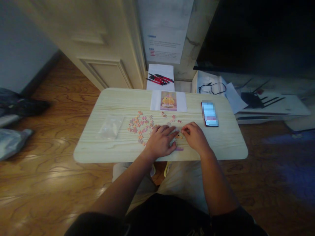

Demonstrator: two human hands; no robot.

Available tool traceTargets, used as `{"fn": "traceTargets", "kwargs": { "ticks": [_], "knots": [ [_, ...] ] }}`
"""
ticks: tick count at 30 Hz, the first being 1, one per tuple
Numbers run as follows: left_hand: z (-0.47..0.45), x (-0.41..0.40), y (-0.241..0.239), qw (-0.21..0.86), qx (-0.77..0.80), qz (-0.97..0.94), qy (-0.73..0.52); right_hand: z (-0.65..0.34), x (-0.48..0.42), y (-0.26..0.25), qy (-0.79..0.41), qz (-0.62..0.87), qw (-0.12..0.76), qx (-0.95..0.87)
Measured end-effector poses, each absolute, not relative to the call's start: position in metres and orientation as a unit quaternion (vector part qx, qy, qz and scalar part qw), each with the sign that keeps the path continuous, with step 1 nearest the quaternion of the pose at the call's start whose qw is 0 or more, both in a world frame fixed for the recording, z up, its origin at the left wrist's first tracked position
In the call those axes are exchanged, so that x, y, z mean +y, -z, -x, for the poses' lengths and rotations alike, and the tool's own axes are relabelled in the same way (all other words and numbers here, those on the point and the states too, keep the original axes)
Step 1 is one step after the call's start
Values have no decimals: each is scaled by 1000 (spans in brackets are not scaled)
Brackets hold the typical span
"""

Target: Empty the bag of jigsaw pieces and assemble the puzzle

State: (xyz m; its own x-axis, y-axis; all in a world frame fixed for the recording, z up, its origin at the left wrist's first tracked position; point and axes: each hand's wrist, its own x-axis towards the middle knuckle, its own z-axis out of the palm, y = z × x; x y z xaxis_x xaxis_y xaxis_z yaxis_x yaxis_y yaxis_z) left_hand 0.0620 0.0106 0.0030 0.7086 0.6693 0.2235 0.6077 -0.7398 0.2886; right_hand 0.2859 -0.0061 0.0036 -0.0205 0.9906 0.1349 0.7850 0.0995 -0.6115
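A small light wooden table (103,150) stands in front of me. Loose pink and orange puzzle pieces (139,126) lie scattered left of centre. My left hand (161,141) lies flat with fingers stretched over a partly joined patch of the puzzle (179,148). Beside it, my right hand (195,137) is curled, its fingertips pinched on a small puzzle piece right next to the left fingers. A reference picture (168,100) of a yellow figure rests on white paper at the table's far edge.
A clear plastic bag (110,127) lies on the table's left part. A phone (209,113) sits at the right. Red and black pens (159,79) lie on a white stand behind the table. Glasses (212,88) and papers are on the floor at the right.
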Motion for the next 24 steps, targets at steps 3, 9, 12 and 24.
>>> {"fn": "traceTargets", "kwargs": {
  "ticks": [3,9,12,24],
  "knots": [
    [-62,10,-4,95,350,-919,-157,-285,-3,-5,-202,639,277,-688],
    [-62,12,-6,109,347,-919,-152,-286,6,1,-247,654,275,-660],
    [-62,12,-6,112,346,-920,-149,-289,17,-3,-251,706,225,-623],
    [-63,12,-6,117,343,-919,-154,-286,60,-39,-292,735,-25,-611]
  ]
}}
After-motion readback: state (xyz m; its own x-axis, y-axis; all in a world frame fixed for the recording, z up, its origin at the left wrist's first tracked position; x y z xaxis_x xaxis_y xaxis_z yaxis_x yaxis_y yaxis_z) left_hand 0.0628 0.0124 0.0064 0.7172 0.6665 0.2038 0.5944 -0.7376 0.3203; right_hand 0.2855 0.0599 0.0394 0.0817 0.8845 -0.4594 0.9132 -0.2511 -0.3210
